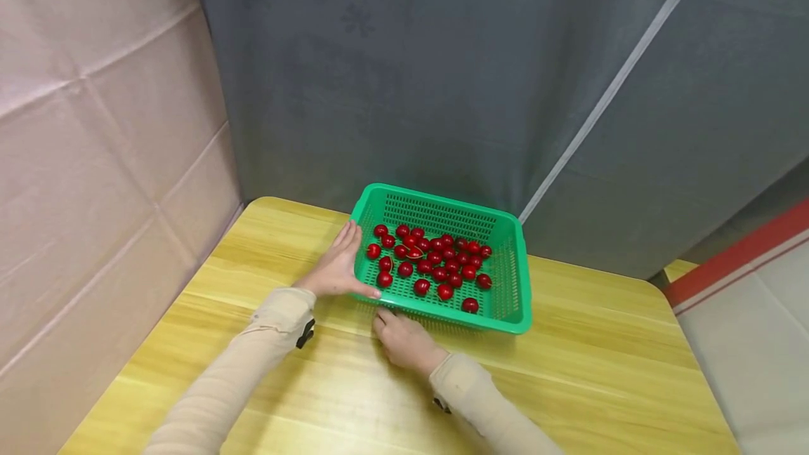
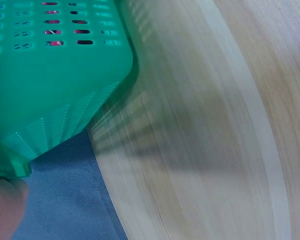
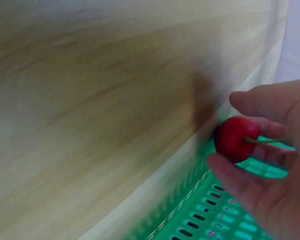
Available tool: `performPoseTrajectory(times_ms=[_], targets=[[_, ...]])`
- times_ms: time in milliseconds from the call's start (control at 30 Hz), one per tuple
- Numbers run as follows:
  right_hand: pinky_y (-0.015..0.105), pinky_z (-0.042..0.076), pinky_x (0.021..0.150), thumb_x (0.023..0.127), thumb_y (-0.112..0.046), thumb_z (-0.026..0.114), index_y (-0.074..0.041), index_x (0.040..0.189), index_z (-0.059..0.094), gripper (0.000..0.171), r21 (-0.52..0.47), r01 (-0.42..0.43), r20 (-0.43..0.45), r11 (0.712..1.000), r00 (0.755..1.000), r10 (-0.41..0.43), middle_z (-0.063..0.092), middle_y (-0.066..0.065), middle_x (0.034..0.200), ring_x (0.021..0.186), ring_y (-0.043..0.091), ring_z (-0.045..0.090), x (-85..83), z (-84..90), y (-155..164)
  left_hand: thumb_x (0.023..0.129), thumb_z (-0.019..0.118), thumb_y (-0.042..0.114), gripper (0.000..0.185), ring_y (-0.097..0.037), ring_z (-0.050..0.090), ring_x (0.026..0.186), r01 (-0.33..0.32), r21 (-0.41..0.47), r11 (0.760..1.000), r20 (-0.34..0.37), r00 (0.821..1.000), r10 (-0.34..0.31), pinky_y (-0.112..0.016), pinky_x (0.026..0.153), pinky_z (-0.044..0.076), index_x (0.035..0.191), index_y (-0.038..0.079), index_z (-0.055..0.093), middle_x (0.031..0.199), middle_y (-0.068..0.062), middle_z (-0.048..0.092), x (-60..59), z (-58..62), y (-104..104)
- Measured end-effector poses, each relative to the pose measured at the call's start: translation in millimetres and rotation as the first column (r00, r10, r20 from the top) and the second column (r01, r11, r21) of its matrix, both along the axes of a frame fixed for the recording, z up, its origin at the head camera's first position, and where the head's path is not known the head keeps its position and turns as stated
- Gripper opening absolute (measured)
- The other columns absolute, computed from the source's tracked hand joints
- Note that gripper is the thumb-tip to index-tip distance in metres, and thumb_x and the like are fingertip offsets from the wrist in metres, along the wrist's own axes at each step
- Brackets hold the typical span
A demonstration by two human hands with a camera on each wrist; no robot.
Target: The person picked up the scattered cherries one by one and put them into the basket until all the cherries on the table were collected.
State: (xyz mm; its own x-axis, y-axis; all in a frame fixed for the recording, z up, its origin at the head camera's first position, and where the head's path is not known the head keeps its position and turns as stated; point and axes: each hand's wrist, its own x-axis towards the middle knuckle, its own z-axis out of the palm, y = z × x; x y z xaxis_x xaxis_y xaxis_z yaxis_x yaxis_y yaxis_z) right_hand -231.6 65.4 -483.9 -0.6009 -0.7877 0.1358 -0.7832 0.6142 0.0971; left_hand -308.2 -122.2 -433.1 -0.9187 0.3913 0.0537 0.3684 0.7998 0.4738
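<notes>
The green plastic basket (image 1: 526,279) stands on the table with many red cherries (image 1: 436,258) spread over its bottom. At its near left corner my left hand (image 1: 335,265) rests on the rim, the fingers along the left side and the thumb along the front edge. In the left wrist view, a bit of that hand (image 2: 5,207) touches the basket's rim. Low in front of the basket is my right hand (image 1: 407,343), its fingers bent. The right wrist view shows it holding a single cherry (image 3: 234,140) with a green stem between thumb and fingers.
Beneath the basket is a yellow wood-grain table (image 1: 607,357). A dark grey curtain (image 1: 404,76) hangs right behind it. Pale fabric (image 1: 114,160) covers the left side, and a red-edged white panel (image 1: 758,300) stands at the right.
</notes>
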Motion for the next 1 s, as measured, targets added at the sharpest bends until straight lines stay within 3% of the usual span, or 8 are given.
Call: performPoseTrajectory(times_ms=[200, 300, 400, 500, 600, 800, 1000], targets=[[0.016, 0.049, 0.062, 0.077, -0.005, 0.065, -0.011, 0.085, 0.065, 0.010, -0.081, -0.088, 0.028, 0.993, 0.996, 0.090, 0.055, 0.000, 0.087, 0.067, 0.010, 0.056, -3.7, -3.6, 4.8, 0.048, 0.072, 0.071, 0.139, -0.031, -0.005, 0.139, -0.002, -0.004, 1.000, -0.005, 1.000, 0.002, -0.044, 0.111, 0.012, 0.142, -0.007, 0.006, 0.150, -0.021, -0.004, -1.3, -0.6, -1.1], [0.013, 0.047, 0.063, 0.081, -0.007, 0.064, -0.012, 0.084, 0.065, 0.006, -0.106, -0.109, 0.105, 0.988, 0.987, 0.120, 0.052, -0.002, 0.081, 0.067, 0.008, 0.055, -4.9, -0.1, 9.1, 0.048, 0.072, 0.071, 0.139, -0.031, -0.005, 0.139, -0.001, 0.002, 1.000, -0.010, 1.000, 0.001, -0.045, 0.111, 0.012, 0.142, -0.008, 0.006, 0.150, -0.021, -0.004, -2.1, -1.8, -1.6], [0.009, 0.042, 0.061, 0.081, -0.005, 0.064, -0.012, 0.082, 0.064, 0.007, -0.128, -0.132, 0.228, 0.983, 0.961, 0.159, 0.047, -0.004, 0.077, 0.066, 0.004, 0.049, -3.9, 10.2, 15.0, 0.048, 0.070, 0.073, 0.140, -0.030, -0.006, 0.139, 0.000, 0.004, 1.000, 0.000, 1.000, 0.000, -0.044, 0.111, 0.012, 0.142, -0.007, 0.005, 0.150, -0.020, -0.005, -2.0, -2.5, -1.7], [0.007, 0.036, 0.059, 0.080, -0.003, 0.064, -0.012, 0.079, 0.063, 0.008, -0.143, -0.178, 0.313, 0.974, 0.925, 0.215, 0.042, -0.005, 0.074, 0.065, 0.002, 0.041, 0.9, 27.6, 21.3, 0.047, 0.070, 0.074, 0.140, -0.029, -0.007, 0.139, -0.006, 0.012, 1.000, 0.012, 1.000, 0.005, -0.044, 0.111, 0.012, 0.142, -0.006, 0.005, 0.150, -0.020, -0.005, -0.7, -2.0, -1.7], [0.007, 0.032, 0.058, 0.081, -0.005, 0.064, -0.012, 0.078, 0.061, 0.008, -0.154, -0.232, 0.324, 0.960, 0.906, 0.271, 0.041, -0.006, 0.073, 0.066, 0.002, 0.037, 7.4, 50.1, 28.9, 0.048, 0.072, 0.071, 0.140, -0.028, -0.007, 0.139, -0.014, 0.026, 1.000, 0.020, 1.000, 0.013, -0.045, 0.111, 0.012, 0.143, -0.006, 0.004, 0.150, -0.019, -0.006, 0.4, -1.0, -1.4], [0.006, 0.035, 0.062, 0.076, 0.001, 0.065, -0.014, 0.081, 0.062, 0.016, -0.178, -0.273, 0.303, 0.945, 0.899, 0.317, 0.046, -0.005, 0.078, 0.070, 0.003, 0.042, 11.2, 97.1, 52.4, 0.050, 0.074, 0.068, 0.138, -0.028, -0.008, 0.139, -0.012, 0.009, 1.000, 0.015, 1.000, 0.012, -0.044, 0.111, 0.011, 0.142, -0.006, 0.004, 0.150, -0.020, -0.006, 0.4, 0.5, 0.2], [0.010, 0.042, 0.063, 0.076, 0.003, 0.066, -0.011, 0.082, 0.063, 0.016, -0.253, -0.230, 0.298, 0.940, 0.906, 0.302, 0.050, -0.002, 0.081, 0.072, 0.006, 0.046, -3.9, 128.5, 83.2, 0.049, 0.074, 0.068, 0.138, -0.030, -0.007, 0.138, -0.005, 0.002, 1.000, 0.010, 1.000, 0.005, -0.044, 0.111, 0.011, 0.142, -0.007, 0.004, 0.150, -0.021, -0.006, 0.4, 0.5, 1.1]])
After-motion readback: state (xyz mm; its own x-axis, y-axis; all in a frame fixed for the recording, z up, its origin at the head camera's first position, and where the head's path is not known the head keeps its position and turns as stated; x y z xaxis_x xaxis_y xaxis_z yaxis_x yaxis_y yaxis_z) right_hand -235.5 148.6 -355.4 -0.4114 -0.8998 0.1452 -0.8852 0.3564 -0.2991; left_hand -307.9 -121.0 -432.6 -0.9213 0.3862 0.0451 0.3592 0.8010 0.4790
